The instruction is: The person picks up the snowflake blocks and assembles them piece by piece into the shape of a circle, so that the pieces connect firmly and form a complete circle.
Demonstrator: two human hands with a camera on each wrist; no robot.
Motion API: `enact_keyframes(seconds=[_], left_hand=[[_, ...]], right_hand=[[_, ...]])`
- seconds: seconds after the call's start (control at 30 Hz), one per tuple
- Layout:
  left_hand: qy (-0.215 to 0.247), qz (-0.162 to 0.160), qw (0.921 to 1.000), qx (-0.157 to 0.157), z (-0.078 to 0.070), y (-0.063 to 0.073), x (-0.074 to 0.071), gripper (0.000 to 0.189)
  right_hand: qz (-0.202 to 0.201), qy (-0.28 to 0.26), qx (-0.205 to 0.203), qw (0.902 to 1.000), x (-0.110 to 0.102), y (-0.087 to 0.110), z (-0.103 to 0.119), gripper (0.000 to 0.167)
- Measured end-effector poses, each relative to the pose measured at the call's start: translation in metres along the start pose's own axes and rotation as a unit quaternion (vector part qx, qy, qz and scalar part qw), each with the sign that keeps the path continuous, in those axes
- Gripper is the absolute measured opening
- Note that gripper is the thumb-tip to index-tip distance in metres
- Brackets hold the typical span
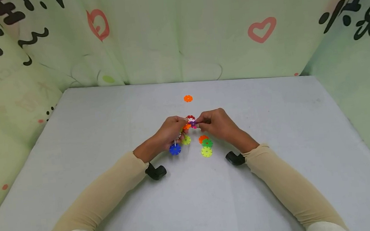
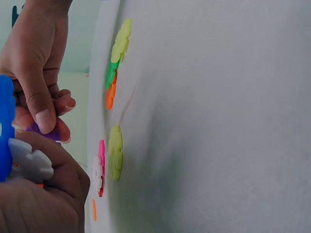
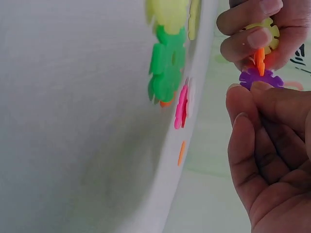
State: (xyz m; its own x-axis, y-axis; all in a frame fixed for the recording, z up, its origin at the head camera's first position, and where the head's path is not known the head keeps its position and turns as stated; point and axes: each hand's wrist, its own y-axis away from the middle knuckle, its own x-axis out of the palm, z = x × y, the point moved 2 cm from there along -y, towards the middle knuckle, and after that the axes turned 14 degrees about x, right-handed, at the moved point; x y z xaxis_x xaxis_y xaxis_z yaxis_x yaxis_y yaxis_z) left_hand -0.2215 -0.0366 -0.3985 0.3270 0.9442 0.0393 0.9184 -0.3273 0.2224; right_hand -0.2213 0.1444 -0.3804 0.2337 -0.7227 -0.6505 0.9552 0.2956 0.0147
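My left hand (image 1: 172, 130) grips a short chain of notched plastic discs. A blue disc (image 1: 175, 149) sticks out at its near end, beside a white disc (image 2: 30, 159). Farther along, partly covered by the fingers, come a yellow disc (image 3: 270, 35) and an orange disc (image 3: 261, 61). Between thumb and fingertips my right hand (image 1: 218, 125) pinches a purple disc (image 3: 261, 79). In the right wrist view the purple disc's edge meets the orange one, set crosswise to it. Both hands are close together over the table.
On the white-covered table (image 1: 120, 209) lie a yellow-green disc (image 2: 115, 153) and an overlapping group with a green disc (image 1: 207, 143) and a yellow disc (image 1: 206, 151). A pink disc (image 3: 181, 108) lies with white and red ones. Farther back is an orange disc (image 1: 188, 98). Green curtains (image 1: 151, 34) surround the table.
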Motion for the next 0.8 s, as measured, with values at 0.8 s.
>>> enact_keyframes(seconds=[0.8], left_hand=[[0.068, -0.023, 0.9968, -0.034, 0.0, 0.002, -0.012, 0.037]], right_hand=[[0.044, 0.087, 0.164, 0.9817, 0.009, -0.026, -0.004, 0.025]])
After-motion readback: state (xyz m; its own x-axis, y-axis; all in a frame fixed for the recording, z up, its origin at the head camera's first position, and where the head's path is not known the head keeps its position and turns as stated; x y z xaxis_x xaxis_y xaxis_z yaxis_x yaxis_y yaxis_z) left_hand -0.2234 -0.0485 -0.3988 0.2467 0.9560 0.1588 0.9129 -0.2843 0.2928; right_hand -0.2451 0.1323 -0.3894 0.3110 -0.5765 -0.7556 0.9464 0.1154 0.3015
